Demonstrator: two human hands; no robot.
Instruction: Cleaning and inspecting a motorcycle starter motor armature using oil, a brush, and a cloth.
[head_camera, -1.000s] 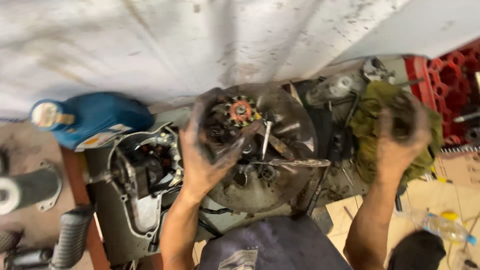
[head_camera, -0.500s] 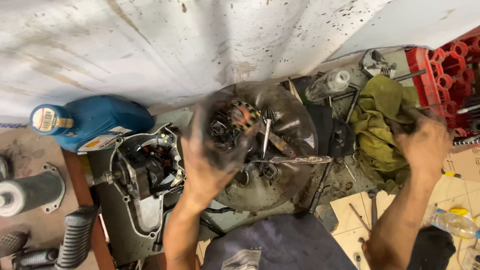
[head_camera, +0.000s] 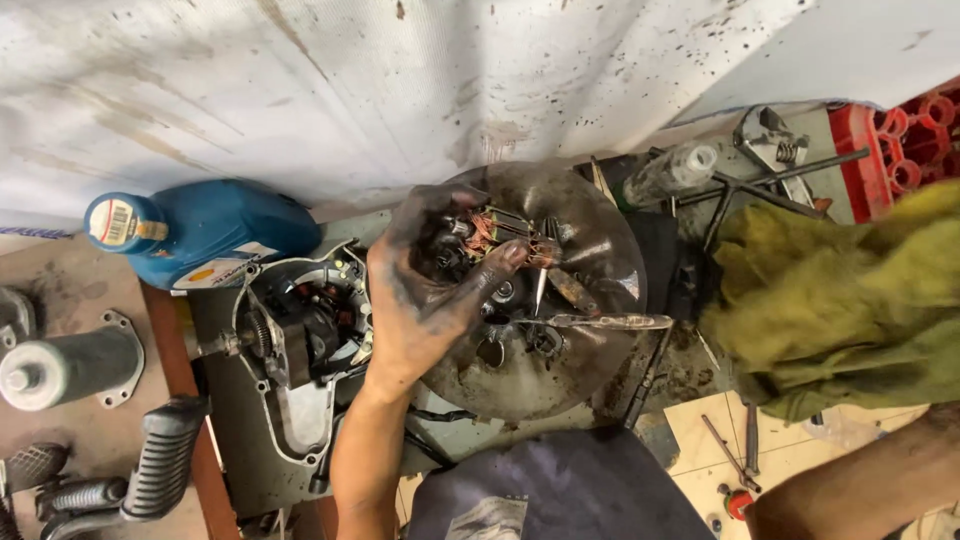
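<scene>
- While my left hand (head_camera: 425, 300) hovers over the round metal pan (head_camera: 590, 370), its grease-blackened fingers are closed around a small coil assembly (head_camera: 490, 232) with copper-coloured windings.
- Coil assembly: compact, dark with oil, orange-brown wire wraps visible on the exposed side; the rest is hidden behind my fingers. It sits in my grip above the upper left part of the pan.
- Pan: shallow, dull grey, smeared with oil, holding loose small parts and a clear-handled screwdriver (head_camera: 600, 321) lying across it.
- My right hand is out of view; only the forearm (head_camera: 860, 490) shows at the lower right corner, so I cannot tell its state.
- Left of the pan lies an opened engine casing (head_camera: 290, 340) with gears showing; beyond it, a blue oil bottle (head_camera: 215, 232) on its side.
- Right of the pan, an olive-green rag (head_camera: 850, 300) is bunched up, well apart from my left hand.
- A grey cylinder part (head_camera: 65, 365) rests at the far left.
</scene>
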